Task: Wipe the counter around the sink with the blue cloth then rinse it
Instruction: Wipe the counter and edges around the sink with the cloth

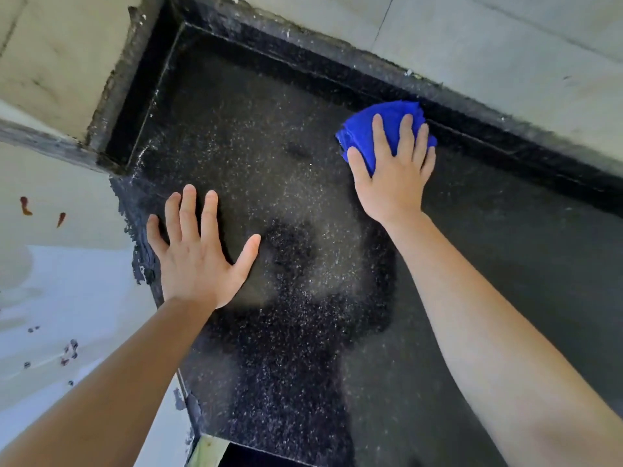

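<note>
The blue cloth (pixel 384 124) lies bunched on the black speckled counter (pixel 256 156), close against the raised back ledge. My right hand (pixel 392 173) presses flat on the cloth with its fingers straight and spread over it. Flat on the bare counter to the left lies my left hand (pixel 195 251), fingers splayed, holding nothing. No sink or tap is in view.
A dark raised ledge (pixel 337 72) runs along the counter's back, and another runs along its left side (pixel 141 79), meeting in the far left corner. Pale tiled wall rises behind. The counter's left edge (pixel 141 251) drops off to a light floor with dark spots.
</note>
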Demonstrator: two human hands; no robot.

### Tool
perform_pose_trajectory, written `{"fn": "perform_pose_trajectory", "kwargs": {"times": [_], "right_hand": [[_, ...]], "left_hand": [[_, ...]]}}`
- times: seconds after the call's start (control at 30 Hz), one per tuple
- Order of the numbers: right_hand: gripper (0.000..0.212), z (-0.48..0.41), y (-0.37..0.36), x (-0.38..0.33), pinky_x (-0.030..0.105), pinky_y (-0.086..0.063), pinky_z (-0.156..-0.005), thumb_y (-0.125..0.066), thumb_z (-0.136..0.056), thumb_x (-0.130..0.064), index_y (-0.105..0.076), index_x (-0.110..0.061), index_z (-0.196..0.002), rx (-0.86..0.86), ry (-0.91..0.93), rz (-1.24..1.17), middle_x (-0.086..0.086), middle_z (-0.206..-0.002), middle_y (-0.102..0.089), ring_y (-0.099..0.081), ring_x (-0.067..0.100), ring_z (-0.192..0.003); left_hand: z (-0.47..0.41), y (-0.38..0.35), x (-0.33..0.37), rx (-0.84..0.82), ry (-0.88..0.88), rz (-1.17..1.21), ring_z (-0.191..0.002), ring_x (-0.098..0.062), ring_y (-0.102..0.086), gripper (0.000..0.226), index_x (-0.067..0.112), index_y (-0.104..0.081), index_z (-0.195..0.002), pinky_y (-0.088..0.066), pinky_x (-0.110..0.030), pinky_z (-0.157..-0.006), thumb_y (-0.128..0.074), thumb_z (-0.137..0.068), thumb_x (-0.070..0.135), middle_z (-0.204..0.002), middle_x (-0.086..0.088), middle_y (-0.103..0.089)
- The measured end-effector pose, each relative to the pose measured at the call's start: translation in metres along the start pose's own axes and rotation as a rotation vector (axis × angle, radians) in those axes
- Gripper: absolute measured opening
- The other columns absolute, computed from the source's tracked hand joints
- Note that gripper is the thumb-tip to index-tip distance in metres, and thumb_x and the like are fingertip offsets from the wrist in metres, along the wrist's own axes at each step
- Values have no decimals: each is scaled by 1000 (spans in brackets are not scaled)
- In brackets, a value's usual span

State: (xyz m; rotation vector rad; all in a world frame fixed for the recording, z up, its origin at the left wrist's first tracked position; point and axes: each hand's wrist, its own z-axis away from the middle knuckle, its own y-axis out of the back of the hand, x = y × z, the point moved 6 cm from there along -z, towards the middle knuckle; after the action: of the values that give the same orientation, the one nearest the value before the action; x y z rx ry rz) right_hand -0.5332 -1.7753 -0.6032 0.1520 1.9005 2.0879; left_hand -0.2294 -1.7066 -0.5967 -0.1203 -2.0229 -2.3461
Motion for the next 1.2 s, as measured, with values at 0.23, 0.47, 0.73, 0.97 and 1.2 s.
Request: {"fn": "perform_pose_trajectory", "kwargs": {"times": [0.23, 0.47, 0.73, 0.97, 1.2], "right_hand": [[75, 42, 18, 130, 57, -1, -123, -19, -95, -76, -13, -38, -159, -106, -157, 65, 2, -169, -2, 1, 27, -155], [73, 71, 17, 162, 54, 2, -124, -19, -99, -68, -8, -31, -161, -139, -356, 28, 13, -169, 2, 6, 37, -154], [63, 89, -8, -31, 60, -9, -123, -30, -102, -55, -32, -24, -157, -113, 495, 31, 18, -166, -15, -8, 48, -151], [67, 54, -9, -90, 58, -5, -123, -28, -100, -64, -23, -33, -159, -148, 531, 128, 15, -166, -14, -11, 44, -150], [74, 70, 1, -79, 61, -14, -119, -28, -95, -71, -42, -25, -151, -78, 617, 211, 23, -142, -40, -38, 45, -124]], "left_hand": [[1, 1, 1, 19, -13, 25, -150, -36, -13, 87, 15, -25, -153, -10, -63, -119, -28, -90, 74, -162, -16, -19], [1, 1, 4, 13, -20, 24, -150, -36, -13, 88, 14, -24, -154, -10, -63, -119, -27, -90, 74, -162, -15, -19], [0, -1, 2, 20, -16, 26, -151, -32, -12, 85, 17, -25, -154, -8, -61, -120, -25, -92, 75, -163, -12, -19], [4, 1, -1, 0, -57, 61, -153, -30, -10, 82, 18, -28, -156, 0, -60, -121, -22, -94, 71, -166, -12, -17], [39, 23, -57, 72, 7, 30, -151, -34, -17, 77, 18, -36, -150, -7, -61, -121, -28, -94, 71, -163, -14, -22]]}}
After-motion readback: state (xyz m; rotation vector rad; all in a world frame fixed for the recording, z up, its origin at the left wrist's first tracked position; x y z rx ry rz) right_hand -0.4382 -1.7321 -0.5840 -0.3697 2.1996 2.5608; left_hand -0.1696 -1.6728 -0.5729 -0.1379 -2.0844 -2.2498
